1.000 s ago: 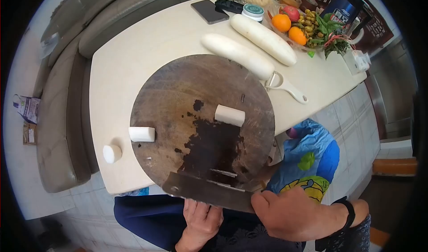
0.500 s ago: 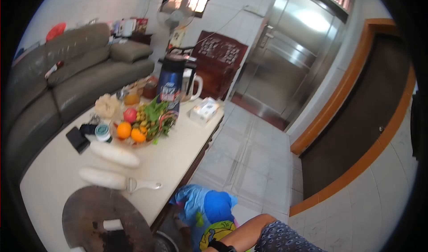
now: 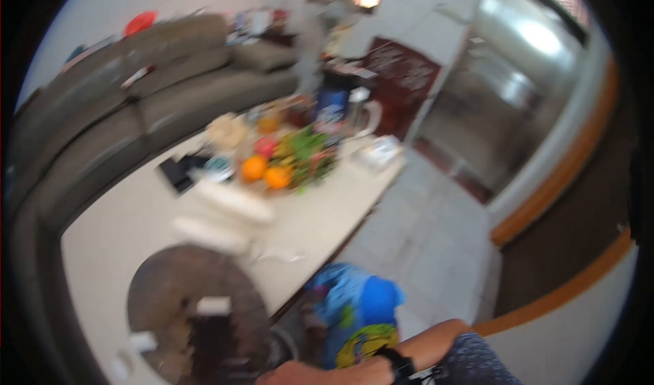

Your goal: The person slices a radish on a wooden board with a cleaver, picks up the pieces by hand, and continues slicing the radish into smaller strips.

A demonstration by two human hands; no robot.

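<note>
My right hand (image 3: 293, 373) is at the bottom edge, beside the round dark cutting board (image 3: 157, 283). Its fingers are blurred and partly cut off, so I cannot tell what they hold. A black watch (image 3: 398, 366) is on that wrist. My left hand is out of view. On the board lie a white piece (image 3: 214, 306) and, at its left edge, another white piece (image 3: 143, 342). Two long white radishes, one farther back (image 3: 235, 202) and one nearer (image 3: 210, 235), lie behind the board, with a blurred peeler (image 3: 279, 256) by the nearer one.
The pale table (image 3: 102, 249) holds oranges (image 3: 254, 168), leafy greens (image 3: 310, 150), a blue flask (image 3: 332, 105), a black phone (image 3: 177, 175) and a white box (image 3: 380, 153). A blue bag (image 3: 378, 300) and metal basin (image 3: 283, 344) are beside it. A grey sofa (image 3: 102, 126) stands behind.
The view has shifted, so the table and board appear farther right and the image is more blurred. My right hand has come into view near the board.
</note>
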